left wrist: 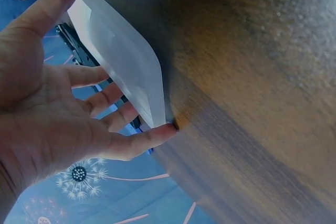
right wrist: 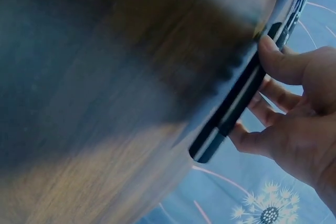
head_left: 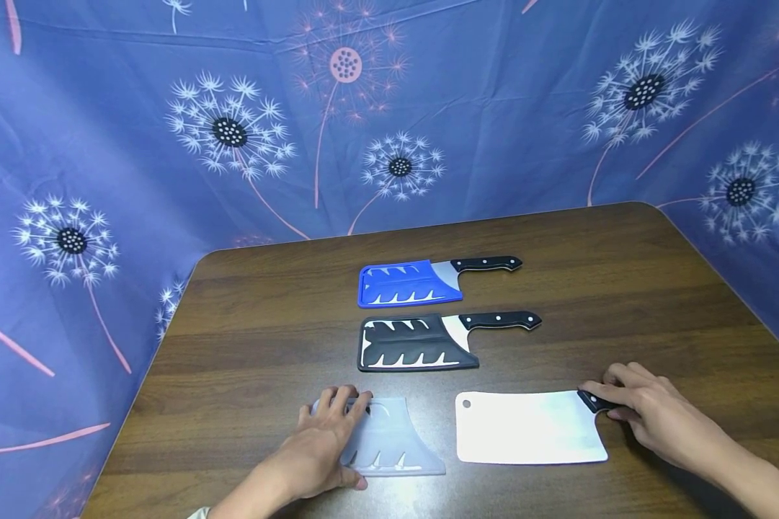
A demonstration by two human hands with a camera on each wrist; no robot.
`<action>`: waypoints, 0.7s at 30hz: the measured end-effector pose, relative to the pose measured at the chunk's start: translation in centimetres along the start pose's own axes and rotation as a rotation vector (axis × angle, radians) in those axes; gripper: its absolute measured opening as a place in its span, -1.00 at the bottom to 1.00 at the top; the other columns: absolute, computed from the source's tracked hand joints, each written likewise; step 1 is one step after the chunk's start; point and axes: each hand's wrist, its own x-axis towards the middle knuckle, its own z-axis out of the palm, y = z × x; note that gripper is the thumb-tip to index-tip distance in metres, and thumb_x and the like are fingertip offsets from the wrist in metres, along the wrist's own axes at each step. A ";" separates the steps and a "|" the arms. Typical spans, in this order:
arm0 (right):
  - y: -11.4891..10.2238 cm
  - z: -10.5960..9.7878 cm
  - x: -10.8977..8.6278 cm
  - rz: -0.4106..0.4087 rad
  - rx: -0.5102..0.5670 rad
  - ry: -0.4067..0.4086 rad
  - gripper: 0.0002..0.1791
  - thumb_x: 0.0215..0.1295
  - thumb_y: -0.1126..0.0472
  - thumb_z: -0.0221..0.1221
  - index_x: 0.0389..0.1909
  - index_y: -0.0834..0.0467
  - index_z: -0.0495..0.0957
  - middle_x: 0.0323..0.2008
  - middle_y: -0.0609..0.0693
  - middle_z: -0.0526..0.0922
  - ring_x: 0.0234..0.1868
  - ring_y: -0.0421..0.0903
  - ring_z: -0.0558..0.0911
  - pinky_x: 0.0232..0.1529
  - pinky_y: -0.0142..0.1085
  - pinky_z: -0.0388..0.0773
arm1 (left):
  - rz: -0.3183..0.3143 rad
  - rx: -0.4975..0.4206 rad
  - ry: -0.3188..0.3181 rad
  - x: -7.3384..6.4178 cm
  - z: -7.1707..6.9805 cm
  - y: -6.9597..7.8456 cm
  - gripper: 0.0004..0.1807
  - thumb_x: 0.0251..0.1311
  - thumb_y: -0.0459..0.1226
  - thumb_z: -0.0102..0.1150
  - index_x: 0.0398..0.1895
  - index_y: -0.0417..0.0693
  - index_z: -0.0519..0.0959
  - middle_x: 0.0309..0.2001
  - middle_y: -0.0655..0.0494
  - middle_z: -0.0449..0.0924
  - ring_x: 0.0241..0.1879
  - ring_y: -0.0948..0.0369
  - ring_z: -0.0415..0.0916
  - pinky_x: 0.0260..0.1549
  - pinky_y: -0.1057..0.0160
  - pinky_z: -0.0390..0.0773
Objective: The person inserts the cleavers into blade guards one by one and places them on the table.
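My left hand (head_left: pixel 318 447) spans a translucent white blade cover (head_left: pixel 395 432) at the table's front, thumb on its near edge and fingers over its far edge. In the left wrist view the cover (left wrist: pixel 123 59) sits between thumb and fingers. To its right is a bare cleaver (head_left: pixel 532 429), its broad blade pointing left toward the cover's open end, with a gap between them. My right hand (head_left: pixel 661 414) holds the cleaver's black handle near the blade; the right wrist view shows thumb and fingers on either side of that handle (right wrist: pixel 233 106).
Behind the hands lies a cleaver in a black cover (head_left: pixel 415 344), its handle to the right. Farther back is another in a blue cover (head_left: pixel 405 282), turned the same way. The wooden table (head_left: pixel 266 310) ends at a blue dandelion-print cloth (head_left: pixel 486 130).
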 end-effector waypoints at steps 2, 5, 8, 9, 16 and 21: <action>0.0 -0.1 0.1 -0.002 -0.006 0.022 -0.59 -0.10 0.36 0.40 -0.12 0.10 0.71 -0.35 -0.29 0.39 -0.34 -0.34 0.25 -0.46 -0.40 0.11 | -0.002 0.000 0.007 0.1 0.0 0.0 0.22 -0.46 0.15 0.55 0.38 -0.06 0.22 0.23 -0.05 0.23 0.23 -0.10 0.20 -0.10 -0.25 0.41; -0.2 -0.4 0.3 0.002 -0.013 0.055 -0.57 -0.11 0.40 0.34 -0.10 0.12 0.70 -0.35 -0.28 0.37 -0.32 -0.31 0.26 -0.45 -0.39 0.12 | -0.010 0.006 0.029 0.2 -0.1 -0.1 0.22 -0.44 0.16 0.55 0.39 -0.09 0.21 0.22 -0.08 0.24 0.23 -0.11 0.20 -0.11 -0.24 0.41; -0.3 -0.8 0.5 0.028 -0.027 0.082 -0.34 -0.38 0.54 0.32 -0.06 0.11 0.67 -0.33 -0.24 0.39 -0.30 -0.25 0.30 -0.41 -0.33 0.15 | -0.017 0.001 0.065 0.5 -0.3 -0.2 0.22 -0.41 0.16 0.54 0.41 -0.10 0.21 0.23 -0.09 0.25 0.22 -0.10 0.21 -0.11 -0.27 0.39; -0.3 -1.0 0.6 0.041 -0.029 0.091 -0.30 -0.41 0.57 0.31 -0.04 0.11 0.65 -0.32 -0.22 0.40 -0.29 -0.23 0.31 -0.40 -0.30 0.16 | -0.019 -0.003 0.078 0.6 -0.4 -0.3 0.22 -0.39 0.16 0.54 0.41 -0.09 0.20 0.23 -0.09 0.25 0.22 -0.09 0.21 -0.10 -0.28 0.39; -0.6 -1.7 1.1 0.090 -0.022 0.203 -0.23 -0.44 0.66 0.14 0.00 0.16 0.62 -0.28 -0.02 0.47 -0.24 -0.05 0.37 -0.34 -0.10 0.17 | -0.009 -0.015 0.211 1.2 -1.3 -0.8 0.19 -0.35 0.19 0.51 0.43 -0.03 0.20 0.22 -0.04 0.28 0.19 -0.04 0.23 -0.16 -0.22 0.40; -0.7 -2.0 1.4 0.098 0.006 0.300 -0.27 -0.33 0.60 0.05 0.04 0.19 0.61 -0.26 0.11 0.47 -0.26 0.03 0.33 -0.30 -0.13 0.07 | 0.001 0.003 0.330 1.7 -1.8 -1.1 0.20 -0.39 0.18 0.54 0.43 0.03 0.21 0.21 -0.03 0.30 0.18 -0.02 0.24 -0.18 -0.16 0.40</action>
